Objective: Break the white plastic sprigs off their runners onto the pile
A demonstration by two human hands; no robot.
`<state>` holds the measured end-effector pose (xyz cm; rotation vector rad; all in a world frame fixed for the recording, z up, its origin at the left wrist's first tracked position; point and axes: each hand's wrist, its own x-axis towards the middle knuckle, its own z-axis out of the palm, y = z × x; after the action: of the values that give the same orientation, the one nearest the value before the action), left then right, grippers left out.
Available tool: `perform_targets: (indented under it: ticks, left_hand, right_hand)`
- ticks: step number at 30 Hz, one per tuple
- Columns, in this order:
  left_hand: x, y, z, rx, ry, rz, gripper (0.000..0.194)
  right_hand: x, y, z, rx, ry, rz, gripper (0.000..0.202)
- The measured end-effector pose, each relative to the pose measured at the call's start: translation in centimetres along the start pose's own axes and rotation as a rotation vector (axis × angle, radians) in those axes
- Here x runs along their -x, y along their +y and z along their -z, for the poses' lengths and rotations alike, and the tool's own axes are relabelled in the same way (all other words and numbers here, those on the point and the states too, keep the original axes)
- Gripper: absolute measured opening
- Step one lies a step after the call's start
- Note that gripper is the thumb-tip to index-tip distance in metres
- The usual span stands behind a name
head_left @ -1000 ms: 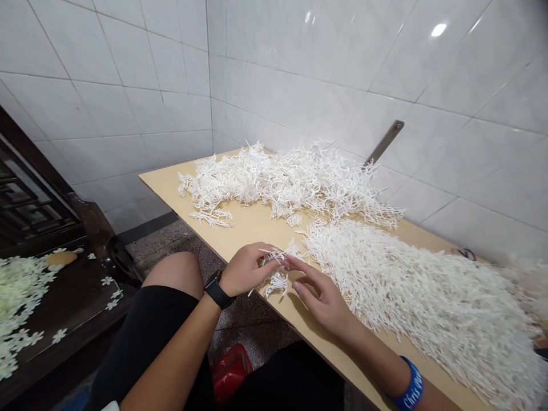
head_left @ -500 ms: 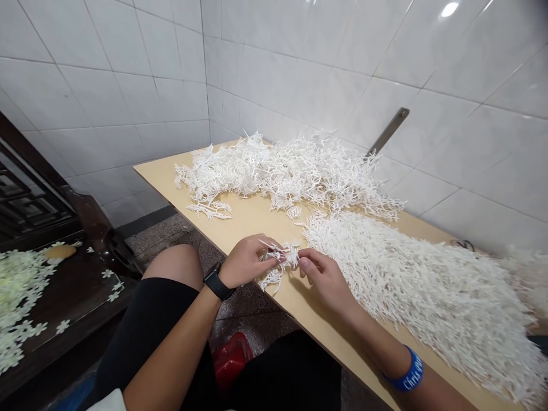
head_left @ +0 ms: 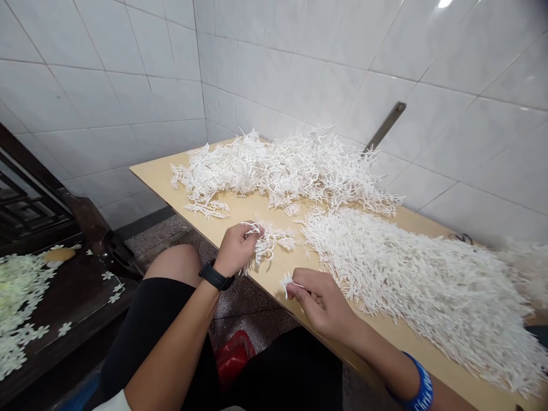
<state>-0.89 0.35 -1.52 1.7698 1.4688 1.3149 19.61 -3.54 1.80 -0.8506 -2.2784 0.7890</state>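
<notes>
My left hand (head_left: 236,248) is closed on a tangled cluster of white branching plastic sprigs (head_left: 268,241) above the table's near edge. Between the thumb and fingers of my right hand (head_left: 322,299) is a small white sprig (head_left: 286,283), its pronged tip sticking out to the left. The two hands are apart. Beyond them lies a loose heap of white branching pieces (head_left: 274,165). To the right spreads a dense pile of small white sprigs (head_left: 411,274). A few flat branched pieces (head_left: 208,209) rest near the left edge of the heap.
The pieces lie on a light wooden tabletop (head_left: 156,171) against a tiled wall. A metal bar (head_left: 385,127) leans behind the heap. At left, a dark wooden seat (head_left: 64,297) bears pale flower shapes (head_left: 19,285). A red plastic object (head_left: 234,357) sits below the table.
My hands have drawn apart. The left one has moved left and up with the cluster; the right has come down and nearer with a small sprig pinched in it.
</notes>
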Motion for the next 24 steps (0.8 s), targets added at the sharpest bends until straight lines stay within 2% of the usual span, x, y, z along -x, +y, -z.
perform_targets:
  ticks: [1, 5, 9, 14, 18, 24]
  left_hand:
    - [0.0, -0.1, 0.0, -0.036, 0.023, 0.018, 0.035]
    - [0.2, 0.1, -0.4, -0.2, -0.043, 0.028, 0.041]
    - [0.3, 0.2, -0.6, -0.187, -0.036, 0.025, 0.038]
    - [0.4, 0.4, -0.5, -0.168, -0.039, 0.02, 0.031]
    - [0.3, 0.5, -0.5, -0.121, -0.069, 0.013, 0.022]
    - [0.2, 0.3, -0.3, -0.113, -0.14, -0.047, 0.014]
  right_hand:
    - [0.1, 0.1, 0.1, 0.007, 0.011, -0.002, 0.037]
    - [-0.4, 1.9, 1.2, 0.11, 0.13, -0.107, 0.032]
    - [-0.9, 4.0, 2.6, 0.246, 0.251, -0.152, 0.024]
    - [-1.0, 5.1, 4.0, 0.406, 0.367, -0.203, 0.021]
    - [-1.0, 5.1, 4.1, 0.441, 0.362, -0.235, 0.027]
    - [-0.8, 4.3, 2.6, 0.47, 0.239, -0.174, 0.035]
